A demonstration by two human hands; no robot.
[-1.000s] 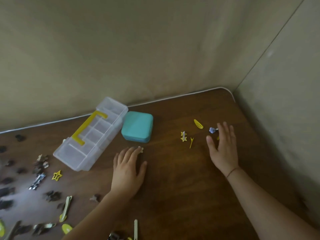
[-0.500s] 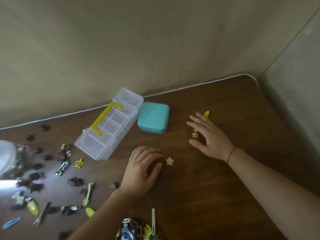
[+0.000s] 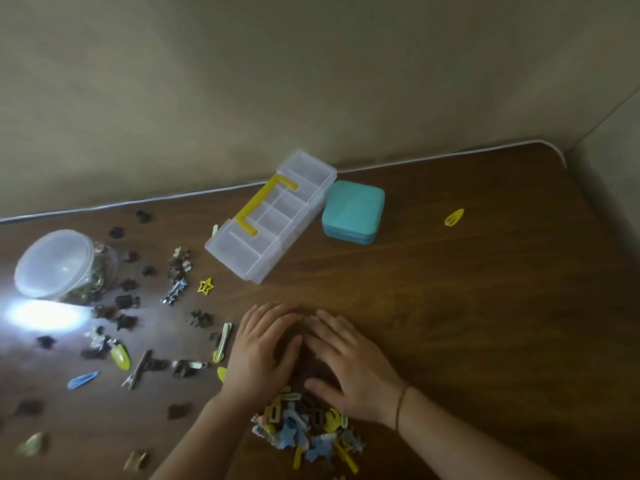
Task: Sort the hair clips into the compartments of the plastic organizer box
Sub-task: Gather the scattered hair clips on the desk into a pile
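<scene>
The clear plastic organizer box (image 3: 273,220) with a yellow handle lies closed on the brown table, far middle. A mixed heap of hair clips (image 3: 308,431), yellow, blue and brown, lies at the near edge between my forearms. My left hand (image 3: 263,351) and my right hand (image 3: 349,362) rest palm down side by side on the table just beyond the heap, fingers stretched forward, fingertips nearly meeting. Whether clips lie under the palms is hidden. A lone yellow snap clip (image 3: 454,217) lies far right.
A teal square case (image 3: 353,211) touches the organizer's right end. A clear tub (image 3: 62,265) lies tipped at the left, with several dark clips, a yellow star clip (image 3: 205,286) and a blue snap clip (image 3: 83,380) scattered around it. Walls close the table's back and right.
My right hand has come in from the far right to lie beside my left hand, both now nearer me above the heap. The small clips it swept are out of sight.
</scene>
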